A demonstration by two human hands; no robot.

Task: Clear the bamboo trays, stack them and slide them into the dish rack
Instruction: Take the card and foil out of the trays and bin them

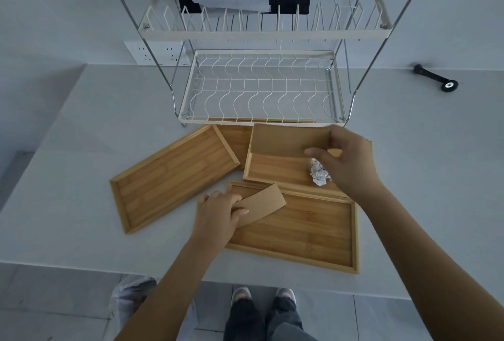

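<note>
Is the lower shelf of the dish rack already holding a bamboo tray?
No, the lower shelf shows only bare white wire, and the bamboo trays lie on the table in front of it.

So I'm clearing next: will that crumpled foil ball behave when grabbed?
The foil ball looks light and probably squashes under a pinch. Its crinkled surface should grip well, and on the flat tray it seems unlikely to roll far.
</note>
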